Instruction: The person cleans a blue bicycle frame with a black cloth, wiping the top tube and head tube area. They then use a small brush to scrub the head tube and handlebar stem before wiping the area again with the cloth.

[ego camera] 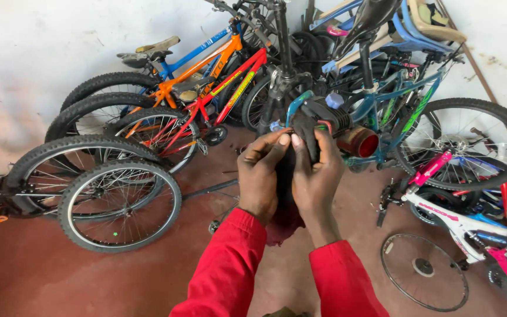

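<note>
Holding a black rubbery strip (pixel 304 134) up in front of me, I had both hands raised close together over the reddish floor (pixel 42 276). My left hand (pixel 258 179) pinched the near part of the strip, thumb and fingers drawn narrow on it, while my right hand (pixel 315 176) closed round its upper end, fingers curled tight against the black material. The two hands sat just beside each other, thumbs almost touching. The strip ran up from between my palms towards a black ribbed cylinder with a red end (pixel 347 130), which hung just to the right of my right fingertips; I could not tell whether the strip was joined to it. Both my sleeves (pixel 230 270) were red.

Far off, against the white wall (pixel 30 53), a row of bicycles leaned: an orange one (pixel 198 70), a red one (pixel 236 82) and a teal frame (pixel 394 108) further right. Two bare-tyred wheels (pixel 120 205) stood to my left, and a loose rim (pixel 423 272) lay flat on the floor to the near right, beside a pink and white bicycle (pixel 459 217).
</note>
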